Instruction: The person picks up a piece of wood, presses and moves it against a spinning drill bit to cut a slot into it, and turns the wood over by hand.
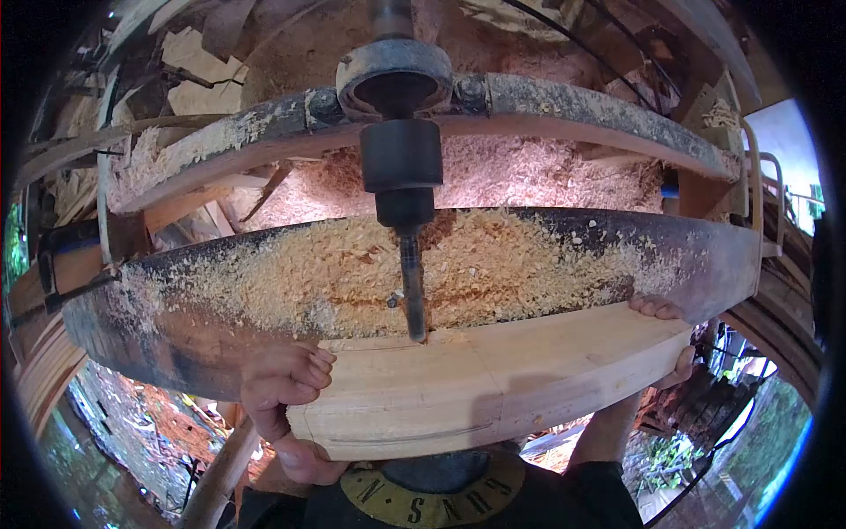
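A thick, pale block of wood (pixel 493 375) with pencil-like lines on it lies across the near edge of a dark work table (pixel 167 353). My left hand (pixel 286 397) is closed around its left end, fingers on top and thumb beneath. At the other end my right hand (pixel 661 317) grips the block, fingertips over the far edge, the rest partly hidden behind the wood. A drill bit (pixel 411 282) points down from a dark chuck (pixel 401 159); its tip meets the block's far edge, left of the middle. Whether the bit is turning I cannot tell.
Wood chips (pixel 344 264) cover much of the table behind the block. A wooden beam (pixel 599 110) runs across behind the chuck, beside a round metal collar (pixel 394 75). More shavings (pixel 546 176) are heaped beyond the table. A pole (pixel 220 476) slants below on the left.
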### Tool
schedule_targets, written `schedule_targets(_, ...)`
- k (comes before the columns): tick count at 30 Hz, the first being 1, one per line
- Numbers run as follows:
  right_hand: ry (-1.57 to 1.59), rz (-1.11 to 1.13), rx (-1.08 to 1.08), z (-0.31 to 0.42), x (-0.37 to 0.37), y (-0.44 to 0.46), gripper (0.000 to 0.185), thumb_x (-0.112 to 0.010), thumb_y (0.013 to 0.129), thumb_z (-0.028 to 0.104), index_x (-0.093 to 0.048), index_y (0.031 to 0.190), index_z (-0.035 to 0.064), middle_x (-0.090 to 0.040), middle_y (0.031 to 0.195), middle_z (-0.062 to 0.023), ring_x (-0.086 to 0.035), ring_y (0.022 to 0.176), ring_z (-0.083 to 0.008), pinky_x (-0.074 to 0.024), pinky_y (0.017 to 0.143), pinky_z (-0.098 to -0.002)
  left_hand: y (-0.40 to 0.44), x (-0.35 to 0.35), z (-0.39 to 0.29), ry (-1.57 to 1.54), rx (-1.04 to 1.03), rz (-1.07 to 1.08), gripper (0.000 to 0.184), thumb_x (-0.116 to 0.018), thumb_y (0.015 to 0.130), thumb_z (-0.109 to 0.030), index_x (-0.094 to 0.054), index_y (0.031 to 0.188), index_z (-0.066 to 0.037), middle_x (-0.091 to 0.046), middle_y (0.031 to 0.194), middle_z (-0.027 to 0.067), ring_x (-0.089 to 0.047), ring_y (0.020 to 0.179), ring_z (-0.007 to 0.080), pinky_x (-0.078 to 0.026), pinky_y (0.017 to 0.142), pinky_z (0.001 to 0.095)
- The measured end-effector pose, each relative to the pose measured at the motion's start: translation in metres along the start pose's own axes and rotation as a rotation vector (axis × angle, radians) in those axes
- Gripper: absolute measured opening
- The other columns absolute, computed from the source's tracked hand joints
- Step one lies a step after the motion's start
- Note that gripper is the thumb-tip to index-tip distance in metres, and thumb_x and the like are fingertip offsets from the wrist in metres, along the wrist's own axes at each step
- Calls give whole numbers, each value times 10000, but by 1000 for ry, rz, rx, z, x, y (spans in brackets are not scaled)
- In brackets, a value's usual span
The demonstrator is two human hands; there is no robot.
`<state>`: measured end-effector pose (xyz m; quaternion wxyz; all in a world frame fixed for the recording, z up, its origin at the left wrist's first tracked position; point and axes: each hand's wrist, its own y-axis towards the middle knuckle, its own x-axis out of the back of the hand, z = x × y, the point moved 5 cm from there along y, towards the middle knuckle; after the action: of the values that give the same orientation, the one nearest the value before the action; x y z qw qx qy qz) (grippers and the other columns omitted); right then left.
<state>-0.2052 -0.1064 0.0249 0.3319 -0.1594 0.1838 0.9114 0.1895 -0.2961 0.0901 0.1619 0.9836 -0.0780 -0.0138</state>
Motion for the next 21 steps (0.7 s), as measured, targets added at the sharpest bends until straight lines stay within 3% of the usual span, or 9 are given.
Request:
schedule_targets(4, -4, -9, 4, 2, 3, -3, 695, -437, 926, 603, -582, 1096, -56, -629, 1003, -236, -611, 943, -347, -472, 907, -501, -1, 1, -2, 38, 59, 7, 530, -451, 963, -559, -507, 952, -32, -505, 920, 147, -525, 817, 241, -497, 780, 391)
schedule_targets(13, -2, -3, 6, 2, 3, 1, 701, -440, 920, 606, -587, 1095, -57, -626, 987, -231, -612, 934, -344, -476, 903, -501, 2, -3, 2, 3, -25, -36, 560, -436, 961, -579, -509, 940, -24, -504, 878, 141, -521, 783, 236, -498, 715, 376)
schedule_targets(21, 1, 18, 7, 2, 5, 1, 705, -445, 914, 607, -594, 1093, -59, -621, 968, -225, -611, 923, -340, -480, 897, -500, 2, 0, 2, 14, -14, 17, 603, -436, 975, -625, -505, 974, -26, -503, 915, 138, -526, 816, 234, -510, 779, 407)
